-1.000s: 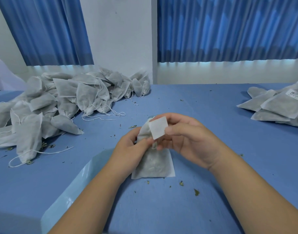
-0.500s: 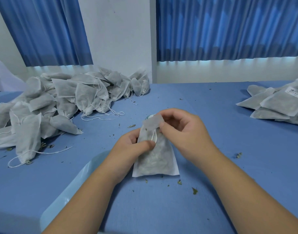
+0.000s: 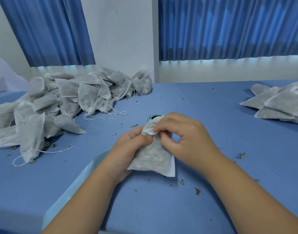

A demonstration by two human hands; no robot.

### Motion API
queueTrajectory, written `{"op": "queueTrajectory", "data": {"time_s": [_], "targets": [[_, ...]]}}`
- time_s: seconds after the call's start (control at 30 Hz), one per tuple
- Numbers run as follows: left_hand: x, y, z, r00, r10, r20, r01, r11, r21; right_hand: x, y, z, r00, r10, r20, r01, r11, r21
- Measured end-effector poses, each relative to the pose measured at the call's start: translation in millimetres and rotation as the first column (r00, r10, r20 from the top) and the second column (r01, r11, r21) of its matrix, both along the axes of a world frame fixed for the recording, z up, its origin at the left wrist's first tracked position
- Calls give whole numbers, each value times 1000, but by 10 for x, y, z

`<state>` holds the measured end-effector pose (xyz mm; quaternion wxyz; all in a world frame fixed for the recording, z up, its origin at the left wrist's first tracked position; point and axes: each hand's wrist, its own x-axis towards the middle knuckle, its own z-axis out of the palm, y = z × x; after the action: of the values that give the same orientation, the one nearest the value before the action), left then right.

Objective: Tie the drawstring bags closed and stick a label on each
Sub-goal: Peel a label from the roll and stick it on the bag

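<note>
Here in the middle of the blue surface (image 3: 212, 208), the left hand (image 3: 128, 149) grips a filled white bag (image 3: 153, 161) from its left side, with the thumb laid across its upper part. The bag's lower edge is down at the surface. The right hand (image 3: 183, 137) has its fingers curled and pinches a small white label (image 3: 150, 131) with dark print against the bag's upper end; the label is bent there, and I cannot tell how much of it is stuck down. Just behind the hands a round blue-rimmed thing (image 3: 154, 117) peeks out, mostly hidden. A pale blue strip (image 3: 74, 191) runs from under the left wrist towards the near edge. Well off to the left is a big heap of bags (image 3: 68, 98) with loose strings; far right, a smaller stack (image 3: 280, 105), one bag bearing a label. Leaf crumbs (image 3: 197, 190) are scattered about.
</note>
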<state>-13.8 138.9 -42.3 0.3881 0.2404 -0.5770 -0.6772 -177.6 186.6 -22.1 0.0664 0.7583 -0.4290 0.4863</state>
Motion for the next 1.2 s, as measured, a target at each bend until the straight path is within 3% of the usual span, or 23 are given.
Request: {"op": "queueTrajectory", "data": {"time_s": [0.37, 0.53, 0.7, 0.8, 0.9, 1.07, 1.2], "targets": [[16, -15, -17, 999, 39, -10, -38, 997, 72, -1, 66, 16, 996, 26, -81, -13, 987, 159], [-7, -2, -34, 994, 101, -32, -101, 995, -12, 86, 54, 3, 990, -1, 142, -28, 980, 197], [-7, -12, -41, 989, 144, -38, -146, 989, -32, 93, -2, -26, 932, -194, 307, 46, 902, 430], [0, -6, -51, 985, 169, -21, -170, 985, -43, 64, -14, -24, 868, -180, 463, -154, 789, 595], [-5, -4, -53, 980, 200, 16, -199, 978, -59, 52, -3, -18, 787, -94, 610, -402, 672, 622], [-22, -12, -56, 972, 235, 28, -233, 969, -79, -36, -19, -3, 771, -45, 635, -459, 652, 603], [-24, -18, -69, 968, 246, 55, -242, 967, -83, -15, -15, -69, 839, -5, 544, -409, 655, 636]]}}
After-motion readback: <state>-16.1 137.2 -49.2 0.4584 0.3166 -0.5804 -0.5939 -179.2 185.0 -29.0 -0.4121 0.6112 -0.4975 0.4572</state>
